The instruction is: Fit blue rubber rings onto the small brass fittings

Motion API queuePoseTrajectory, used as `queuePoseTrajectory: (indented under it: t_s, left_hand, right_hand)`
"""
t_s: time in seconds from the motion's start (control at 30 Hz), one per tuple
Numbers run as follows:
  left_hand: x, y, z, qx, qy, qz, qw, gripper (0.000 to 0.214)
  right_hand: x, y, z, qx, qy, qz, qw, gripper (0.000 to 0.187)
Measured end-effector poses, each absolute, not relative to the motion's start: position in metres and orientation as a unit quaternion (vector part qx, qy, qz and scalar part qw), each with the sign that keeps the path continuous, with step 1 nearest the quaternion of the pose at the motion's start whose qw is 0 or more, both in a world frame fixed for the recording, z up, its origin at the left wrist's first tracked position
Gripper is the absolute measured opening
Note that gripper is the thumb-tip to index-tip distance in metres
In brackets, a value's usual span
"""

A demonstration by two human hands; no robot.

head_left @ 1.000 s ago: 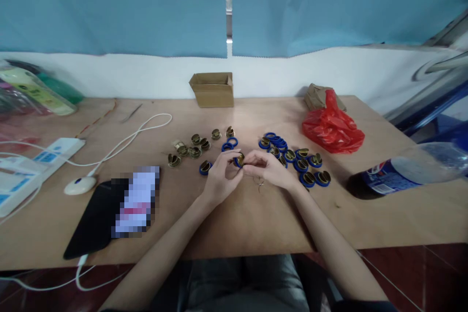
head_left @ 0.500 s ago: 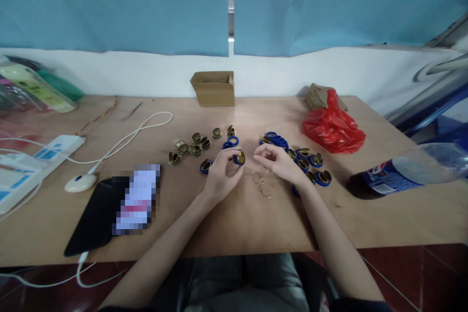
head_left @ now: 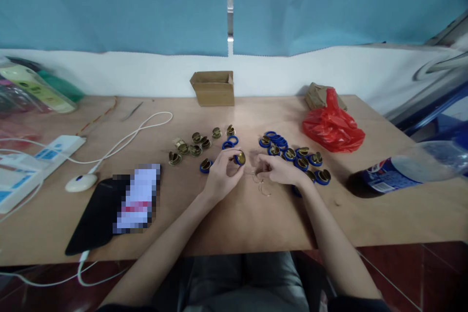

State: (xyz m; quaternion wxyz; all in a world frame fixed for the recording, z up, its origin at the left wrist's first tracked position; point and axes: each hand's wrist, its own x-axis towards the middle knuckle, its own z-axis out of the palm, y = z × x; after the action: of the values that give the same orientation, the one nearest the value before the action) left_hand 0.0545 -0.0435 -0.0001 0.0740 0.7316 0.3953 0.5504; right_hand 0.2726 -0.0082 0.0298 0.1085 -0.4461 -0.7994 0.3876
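Note:
My left hand (head_left: pixel 221 174) pinches a small brass cap with a blue ring (head_left: pixel 240 158) between thumb and fingers, just above the wooden table (head_left: pixel 234 214). My right hand (head_left: pixel 278 169) rests palm down on the table a little to the right, its fingertips on thin wire clips (head_left: pixel 260 181). Whether it grips one I cannot tell. Plain brass caps (head_left: pixel 194 146) lie scattered to the left. Blue-ringed caps (head_left: pixel 303 161) and loose blue rings (head_left: pixel 276 138) are heaped right of my hands.
A cardboard box (head_left: pixel 213 87) stands at the back edge, a red plastic bag (head_left: pixel 332 127) at the back right. A plastic bottle (head_left: pixel 405 167) lies on the right. On the left lie a phone (head_left: pixel 120 204), a white mouse (head_left: pixel 81 182), its cable and a power strip (head_left: pixel 34 163).
My right hand let go of the ringed cap, drew away to the right and dropped onto the wire clips. The left hand kept the cap and barely moved.

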Motion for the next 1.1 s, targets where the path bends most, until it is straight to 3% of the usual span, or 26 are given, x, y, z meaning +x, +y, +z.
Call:
queuePoseTrajectory:
  t_s: [0.13, 0.43, 0.67, 0.97, 1.1]
  left_hand:
    - [0.055, -0.044, 0.0, 0.737, 0.391, 0.546, 0.075, 0.035]
    - [0.054, -0.044, 0.003, 0.735, 0.391, 0.548, 0.075, 0.035]
    - [0.054, -0.045, 0.002, 0.737, 0.399, 0.542, 0.069, 0.035]
    - [0.055, -0.045, 0.002, 0.74, 0.393, 0.542, 0.067, 0.034]
    - [0.054, -0.045, 0.002, 0.741, 0.391, 0.541, 0.07, 0.037]
  right_hand:
    - [0.272, -0.007, 0.023, -0.435, -0.808, 0.382, 0.11, 0.007]
    - [0.26, -0.009, 0.02, -0.469, -0.808, 0.292, 0.204, 0.013]
    - [0.247, -0.014, 0.016, -0.497, -0.823, 0.239, 0.135, 0.01]
    - [0.245, -0.014, 0.014, -0.421, -0.868, 0.201, 0.17, 0.019]
    - [0.244, -0.018, 0.021, -0.486, -0.836, 0.202, 0.157, 0.021]
